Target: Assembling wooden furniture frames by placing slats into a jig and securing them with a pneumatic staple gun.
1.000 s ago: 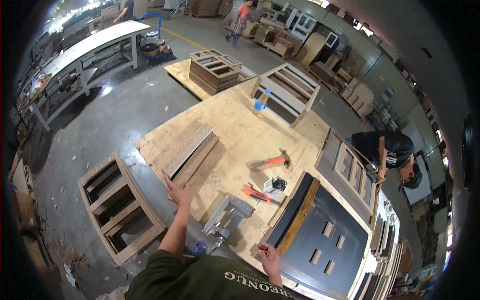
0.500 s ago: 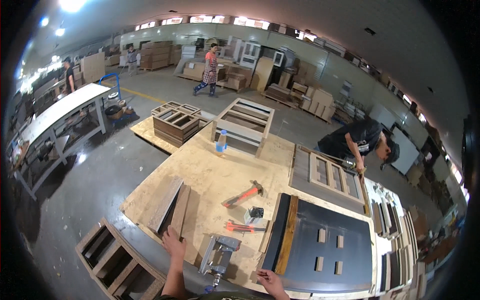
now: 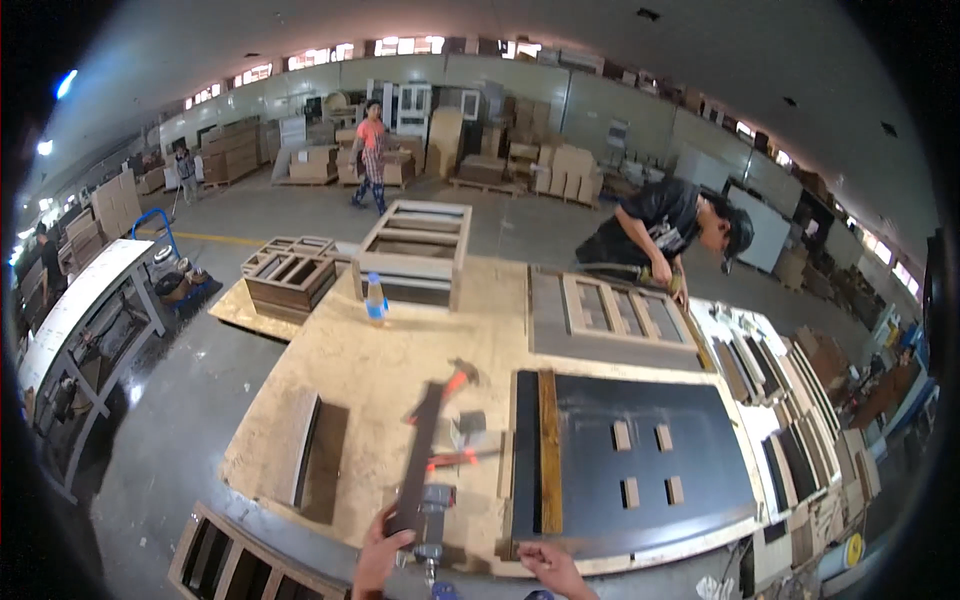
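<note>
My left hand (image 3: 378, 550) is wrapped round the lower end of a long dark board (image 3: 424, 440), raised and slanting over the workbench. Beside that hand lies a grey nail gun (image 3: 434, 515), partly covered by the board. Curled fingers close my right hand (image 3: 556, 568) near the front edge of a large black panel (image 3: 590, 540); what they hold, if anything, I cannot make out. Behind the raised board are an orange-handled hammer (image 3: 462, 376), a small box (image 3: 470, 428) and an orange-handled pincer-like tool (image 3: 456, 459). Another board (image 3: 306, 450) stands on edge at the left.
Four-sided wooden frames (image 3: 415, 235) and a bottle (image 3: 376, 298) stand at the bench's far end. Several small blocks (image 3: 622, 436) and a brown strip (image 3: 550, 450) lie on the black panel. A co-worker (image 3: 660, 235) bends over a slatted frame (image 3: 625, 310) at right.
My left hand has taken up one of the two boards and moved it right, over the tools. My right hand's fingers have curled in. The view has turned right.
</note>
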Demonstrator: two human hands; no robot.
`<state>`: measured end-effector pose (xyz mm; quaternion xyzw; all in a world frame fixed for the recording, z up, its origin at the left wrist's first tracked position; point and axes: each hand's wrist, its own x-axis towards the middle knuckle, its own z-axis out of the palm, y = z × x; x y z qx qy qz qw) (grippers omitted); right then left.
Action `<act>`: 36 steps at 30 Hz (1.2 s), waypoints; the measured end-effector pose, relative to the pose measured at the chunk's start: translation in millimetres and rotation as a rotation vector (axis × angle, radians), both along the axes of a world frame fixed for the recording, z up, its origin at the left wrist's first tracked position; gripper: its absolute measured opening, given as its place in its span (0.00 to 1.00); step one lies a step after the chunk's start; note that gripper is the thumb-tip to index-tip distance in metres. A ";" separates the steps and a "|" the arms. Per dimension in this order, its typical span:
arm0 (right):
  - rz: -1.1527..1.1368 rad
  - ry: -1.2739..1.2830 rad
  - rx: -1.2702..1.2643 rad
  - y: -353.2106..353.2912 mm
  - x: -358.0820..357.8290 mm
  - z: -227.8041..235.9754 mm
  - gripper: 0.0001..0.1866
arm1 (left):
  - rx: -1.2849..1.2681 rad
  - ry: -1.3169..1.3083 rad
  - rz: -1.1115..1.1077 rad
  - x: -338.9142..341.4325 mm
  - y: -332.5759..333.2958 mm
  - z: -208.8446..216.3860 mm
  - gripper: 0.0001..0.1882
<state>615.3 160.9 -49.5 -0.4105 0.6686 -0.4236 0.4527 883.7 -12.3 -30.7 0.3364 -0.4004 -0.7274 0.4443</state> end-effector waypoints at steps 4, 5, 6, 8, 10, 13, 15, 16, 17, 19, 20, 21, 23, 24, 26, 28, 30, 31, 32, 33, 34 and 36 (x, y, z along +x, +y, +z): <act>-0.011 -0.197 -0.382 -12.8 -15.5 19.9 0.31 | 0.143 0.085 -0.442 -89.9 29.1 4.9 0.41; -0.136 -0.301 -0.505 -12.4 -24.2 21.3 0.34 | 0.142 0.127 -0.515 -116.7 46.1 15.9 0.41; -0.260 -0.404 -0.628 -7.3 -32.1 24.0 0.37 | 0.140 0.171 -0.585 -141.4 68.1 22.9 0.41; -0.380 -0.298 -0.716 13.8 -53.4 36.1 0.44 | 0.130 0.153 -0.722 -187.4 111.1 15.7 0.41; -0.502 -0.341 -0.747 51.2 -75.2 64.6 0.40 | 0.017 0.105 -0.862 -227.0 142.7 25.2 0.40; -0.550 -0.290 -0.792 107.9 -109.1 53.6 0.40 | -0.054 0.066 -0.947 -268.3 182.0 18.9 0.37; -0.480 -0.399 -0.799 141.0 -123.5 42.0 0.37 | -0.144 0.044 -0.938 -285.8 209.1 27.3 0.31; -0.484 -0.402 -0.806 152.2 -133.2 37.2 0.37 | -0.150 0.038 -0.942 -296.7 220.5 27.7 0.31; -0.547 -0.391 -0.779 164.8 -138.6 30.9 0.37 | -0.136 0.005 -0.884 -304.2 235.8 26.2 0.30; -0.614 -0.354 -0.739 182.3 -158.0 20.6 0.37 | -0.155 -0.039 -0.709 -325.0 261.3 34.3 0.26; -0.619 -0.356 -0.730 193.4 -164.3 16.3 0.37 | -0.145 -0.042 -0.711 -332.2 268.6 29.4 0.26; -0.645 -0.401 -0.730 200.0 -172.9 15.5 0.36 | -0.084 -0.007 -0.628 -341.7 268.5 20.8 0.26; -0.715 -0.416 -0.732 207.4 -189.2 3.5 0.35 | -0.005 0.034 -0.487 -356.0 258.6 1.9 0.25; -0.707 -0.415 -0.707 205.5 -197.7 1.3 0.35 | -0.046 -0.036 -0.437 -357.0 252.5 6.5 0.25; -0.810 -0.390 -0.681 220.7 -204.2 0.7 0.34 | -0.336 -0.131 -0.304 -359.5 229.7 -4.9 0.25; -0.868 -0.445 -0.548 232.8 -217.8 -3.6 0.34 | -0.349 -0.194 -0.225 -361.5 204.9 13.7 0.26; -0.917 -0.364 -0.494 227.2 -223.4 -7.5 0.34 | -0.549 -0.551 -0.076 -352.9 156.2 -17.3 0.24; -0.919 -0.376 -0.498 226.7 -225.9 -10.8 0.36 | -0.576 -0.640 -0.049 -345.4 146.7 -4.0 0.24; -0.932 -0.369 -0.501 226.4 -224.5 -12.2 0.36 | -0.678 -0.673 0.031 -339.1 135.7 2.7 0.23; -0.904 -0.354 -0.443 224.0 -218.4 -8.4 0.35 | -0.831 -0.821 0.136 -324.9 118.1 -20.6 0.23; -0.886 -0.329 -0.401 218.4 -220.8 -8.0 0.35 | -0.993 -0.950 0.242 -321.2 99.2 -47.5 0.23; -0.870 -0.213 -0.388 224.3 -236.3 -47.2 0.36 | -0.935 -0.943 0.196 -323.0 90.0 -55.9 0.23</act>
